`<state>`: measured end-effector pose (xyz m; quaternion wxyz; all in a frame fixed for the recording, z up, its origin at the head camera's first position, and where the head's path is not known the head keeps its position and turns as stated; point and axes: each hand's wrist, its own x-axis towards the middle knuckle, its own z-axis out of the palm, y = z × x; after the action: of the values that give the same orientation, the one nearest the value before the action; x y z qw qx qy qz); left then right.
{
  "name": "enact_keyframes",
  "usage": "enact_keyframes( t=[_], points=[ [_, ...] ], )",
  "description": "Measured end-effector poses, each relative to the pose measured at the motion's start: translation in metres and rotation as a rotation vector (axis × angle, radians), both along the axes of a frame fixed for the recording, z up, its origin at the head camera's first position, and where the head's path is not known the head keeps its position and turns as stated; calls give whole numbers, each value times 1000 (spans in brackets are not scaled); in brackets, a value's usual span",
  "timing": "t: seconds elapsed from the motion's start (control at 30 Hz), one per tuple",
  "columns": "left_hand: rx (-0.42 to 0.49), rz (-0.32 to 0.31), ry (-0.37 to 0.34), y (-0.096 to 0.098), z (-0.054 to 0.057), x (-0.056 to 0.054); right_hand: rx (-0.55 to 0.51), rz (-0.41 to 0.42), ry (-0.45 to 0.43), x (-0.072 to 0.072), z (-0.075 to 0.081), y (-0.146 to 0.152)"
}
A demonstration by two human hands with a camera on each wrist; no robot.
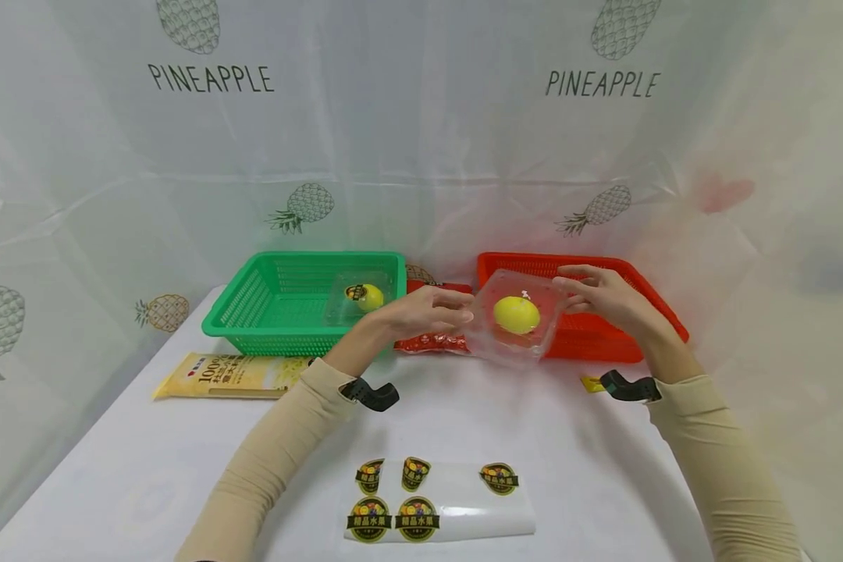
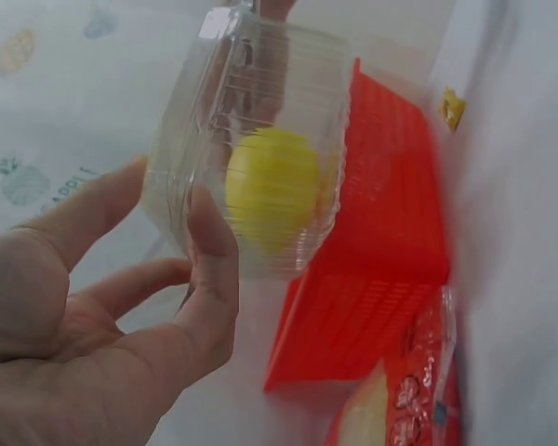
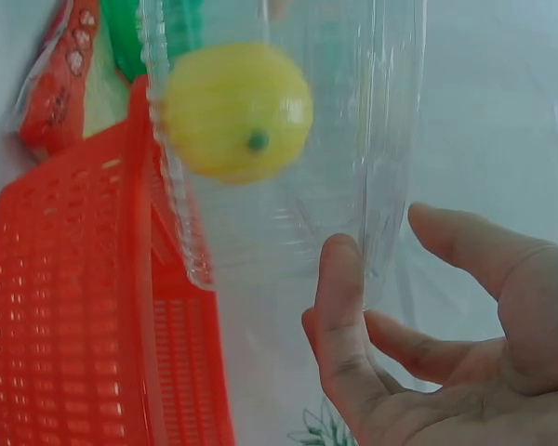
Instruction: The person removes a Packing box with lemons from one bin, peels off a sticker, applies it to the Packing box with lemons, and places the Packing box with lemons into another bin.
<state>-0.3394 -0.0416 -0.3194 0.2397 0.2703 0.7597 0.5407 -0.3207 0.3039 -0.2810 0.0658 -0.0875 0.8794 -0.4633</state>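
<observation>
Container (image 1: 509, 353) spans left grip (image 1: 425, 310) to right grip (image 1: 607, 297).

the left sleeve (image 1: 263, 460) covers the right end of the packet (image 1: 228, 377); the yellow scrap (image 1: 593, 384) seems too small to identify; the box (image 3: 279, 209) runs off the right wrist view's top.
</observation>
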Motion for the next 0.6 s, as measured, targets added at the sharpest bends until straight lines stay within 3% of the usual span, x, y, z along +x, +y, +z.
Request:
enact_keyframes(
  t=[0.17, 0.37, 0.6],
  points=[
    [-32, -4, 24, -16, -1, 9, -5, 55, -20, 3, -2, -12],
    [89, -33, -72, -36, -5, 15, 2, 97, -25, 7, -6, -28],
    [205, 37, -156, -55, -9, 25, -13, 139, -16, 14, -12, -40]
  ],
)
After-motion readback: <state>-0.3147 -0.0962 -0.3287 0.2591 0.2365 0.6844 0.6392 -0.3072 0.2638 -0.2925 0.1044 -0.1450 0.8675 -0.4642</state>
